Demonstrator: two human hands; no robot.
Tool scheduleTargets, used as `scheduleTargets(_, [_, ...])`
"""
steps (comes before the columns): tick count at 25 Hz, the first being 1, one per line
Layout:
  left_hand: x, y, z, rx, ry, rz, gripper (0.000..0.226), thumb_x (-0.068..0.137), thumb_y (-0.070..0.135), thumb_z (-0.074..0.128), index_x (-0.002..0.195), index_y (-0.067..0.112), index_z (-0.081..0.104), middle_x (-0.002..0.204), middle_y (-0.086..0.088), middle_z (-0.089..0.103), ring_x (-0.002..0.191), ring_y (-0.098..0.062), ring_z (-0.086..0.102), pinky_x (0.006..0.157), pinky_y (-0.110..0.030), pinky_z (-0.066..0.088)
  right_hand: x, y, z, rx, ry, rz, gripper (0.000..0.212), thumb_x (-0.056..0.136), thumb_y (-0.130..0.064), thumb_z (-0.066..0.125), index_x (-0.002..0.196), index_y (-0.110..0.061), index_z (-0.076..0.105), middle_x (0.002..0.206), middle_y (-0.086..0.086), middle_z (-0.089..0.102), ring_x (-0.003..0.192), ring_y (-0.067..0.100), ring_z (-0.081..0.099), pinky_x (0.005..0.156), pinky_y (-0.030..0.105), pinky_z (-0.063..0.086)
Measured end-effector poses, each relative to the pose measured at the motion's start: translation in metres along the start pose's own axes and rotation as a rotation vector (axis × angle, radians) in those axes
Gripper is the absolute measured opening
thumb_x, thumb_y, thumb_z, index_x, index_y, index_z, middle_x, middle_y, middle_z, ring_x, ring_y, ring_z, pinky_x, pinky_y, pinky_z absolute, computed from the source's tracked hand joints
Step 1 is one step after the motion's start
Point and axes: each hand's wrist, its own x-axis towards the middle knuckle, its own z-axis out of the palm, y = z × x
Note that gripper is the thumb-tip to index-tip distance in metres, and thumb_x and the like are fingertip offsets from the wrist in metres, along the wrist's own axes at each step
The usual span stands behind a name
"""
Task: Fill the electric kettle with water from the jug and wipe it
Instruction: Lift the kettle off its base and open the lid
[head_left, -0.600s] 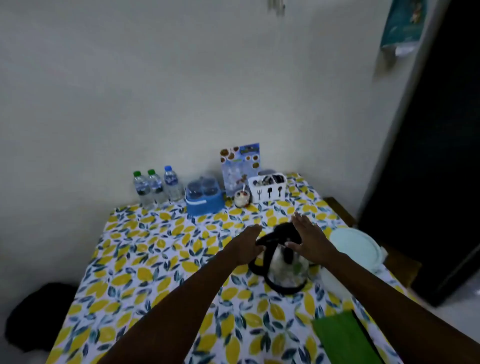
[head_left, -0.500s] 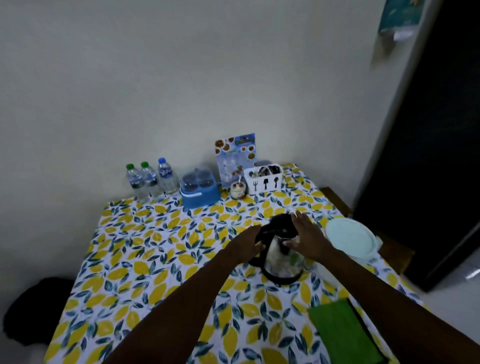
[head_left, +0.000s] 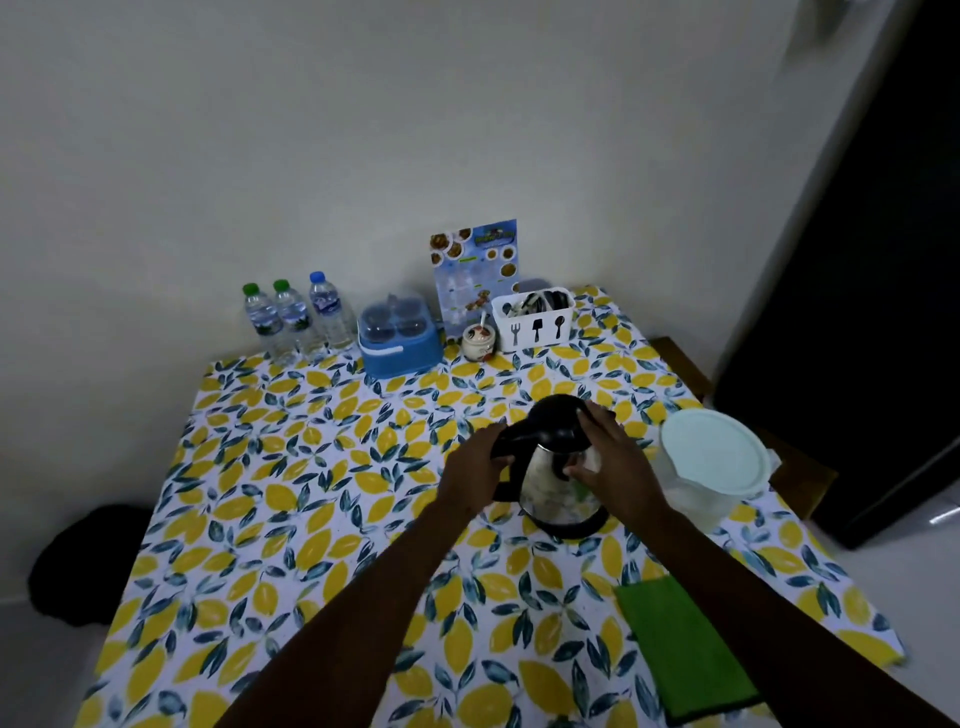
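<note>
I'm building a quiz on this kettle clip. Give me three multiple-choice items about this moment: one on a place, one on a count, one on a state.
1. Where does the green cloth lie?
A. by the wall
B. at the table's near right corner
C. on the kettle

2. How many water bottles stand at the wall?
A. two
B. three
C. five

3. How is the jug?
A. lid on
B. open
C. tipped over

Answers: 1 B, it lies flat beside the right forearm; 2 B, two green caps and one blue; 3 A, its pale lid covers the top while the left hand and right hand hold the kettle.
</note>
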Motion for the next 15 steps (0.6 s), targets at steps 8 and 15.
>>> scheduleTargets(8, [-0.085,-0.067,-0.056,0.046,0.057,-0.053,0.045,0.099,0.021,0.055,0.142,0.012,0.044,0.144,-0.01,0.053,0.13,-0.027,0.051,0.104,-0.029,0.039,-0.038,-0.069,0.053,0.145,-0.127,-0.119,0.104,0.076,-0.047,0.075,0.153,-0.019,0.011,0.159,-0.012,0.004,0.146,0.006,0.008,0.118,0.031,0.017])
scheduleTargets(15, [-0.146,-0.113,-0.06,-0.007,0.042,-0.139,0.039,0.097,0.017,0.058,0.135,0.014,0.052,0.136,-0.008,0.06,0.125,-0.026,0.056,0.098,-0.022,0.04,-0.075,-0.079,0.103,-0.189,-0.276,-0.152,0.114,0.073,-0.077,0.052,0.152,-0.004,0.013,0.162,0.01,0.01,0.15,0.027,0.008,0.12,0.05,0.015])
